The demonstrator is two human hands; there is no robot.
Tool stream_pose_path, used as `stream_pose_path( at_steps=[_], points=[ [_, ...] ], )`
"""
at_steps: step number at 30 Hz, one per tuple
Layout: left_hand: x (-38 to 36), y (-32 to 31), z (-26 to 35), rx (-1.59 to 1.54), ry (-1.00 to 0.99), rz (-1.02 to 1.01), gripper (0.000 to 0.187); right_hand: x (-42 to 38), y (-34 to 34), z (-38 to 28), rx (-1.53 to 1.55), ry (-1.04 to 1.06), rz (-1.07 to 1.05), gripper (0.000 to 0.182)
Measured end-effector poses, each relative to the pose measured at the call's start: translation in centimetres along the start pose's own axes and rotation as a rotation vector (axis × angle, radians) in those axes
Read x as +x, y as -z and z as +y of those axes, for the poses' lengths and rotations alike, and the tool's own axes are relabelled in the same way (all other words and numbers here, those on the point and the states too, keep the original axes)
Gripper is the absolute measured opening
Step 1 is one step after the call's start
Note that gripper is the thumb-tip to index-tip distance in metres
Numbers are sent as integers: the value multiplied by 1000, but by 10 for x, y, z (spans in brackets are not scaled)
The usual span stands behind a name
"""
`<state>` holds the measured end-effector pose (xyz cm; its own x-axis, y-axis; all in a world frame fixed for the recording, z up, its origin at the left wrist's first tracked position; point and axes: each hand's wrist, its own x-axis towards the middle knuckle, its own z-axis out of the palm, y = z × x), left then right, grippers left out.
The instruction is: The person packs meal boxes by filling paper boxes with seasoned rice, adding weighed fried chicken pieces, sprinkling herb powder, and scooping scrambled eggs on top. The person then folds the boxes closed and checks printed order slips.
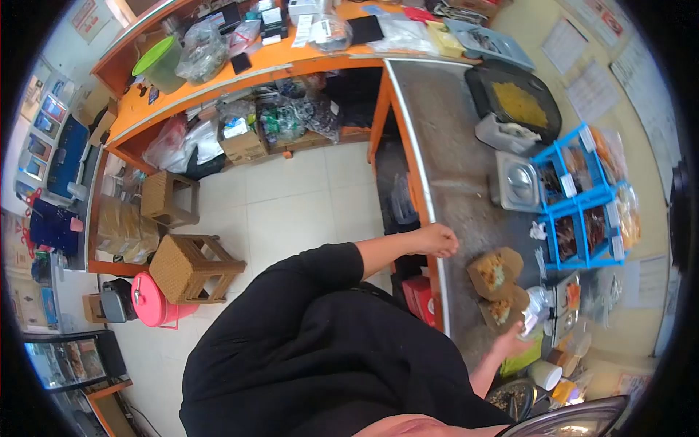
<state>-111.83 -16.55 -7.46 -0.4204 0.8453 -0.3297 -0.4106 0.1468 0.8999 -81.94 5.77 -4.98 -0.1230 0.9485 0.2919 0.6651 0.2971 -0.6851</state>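
Observation:
My left hand (437,240) hovers at the counter's near edge with its fingers curled in and nothing visible in them. Just beyond it an open brown cardboard takeaway box (489,275) holds food with orange and pale green bits. A second takeaway box (501,312), also filled, lies beside it. My right hand (512,341) is past that second box, somewhat blurred, its fingers apart. Right at its fingertips is a clear plastic wrapper (537,300) with a white piece (531,322) on it. Something bright green (523,355) lies under the right hand.
Blue plastic baskets (579,197) with packets stand along the wall, next to a lidded steel container (518,180). A black tray (515,102) of yellow food sits farther along the counter (455,138). Brown stools (193,268) and a pink bucket (151,300) stand on the floor behind.

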Motion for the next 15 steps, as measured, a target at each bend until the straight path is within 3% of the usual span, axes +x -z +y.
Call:
stream_pose_path(
  at_steps=[1, 4, 7, 9, 13, 15],
  points=[
    [-16, 33, 13, -10, 17, -57, 34, 2, 0, -15, -130, 130, 74, 70],
    [-67, 117, 61, 48, 107, 66, 36, -58, -27, -166, 296, 163, 212, 65],
    [-75, 194, 73, -34, 124, 175, 39, -113, -84, -271, 444, 311, -35, 58],
    [-74, 238, 78, -159, 75, 248, 37, -138, -122, -321, 467, 530, -165, 50],
    [-88, 325, 96, -211, -18, 214, 20, -145, -205, -390, 387, 829, -323, 34],
    [-90, 379, 98, -139, -36, 341, 17, -145, -260, -425, 646, 669, -484, 22]
  ],
)
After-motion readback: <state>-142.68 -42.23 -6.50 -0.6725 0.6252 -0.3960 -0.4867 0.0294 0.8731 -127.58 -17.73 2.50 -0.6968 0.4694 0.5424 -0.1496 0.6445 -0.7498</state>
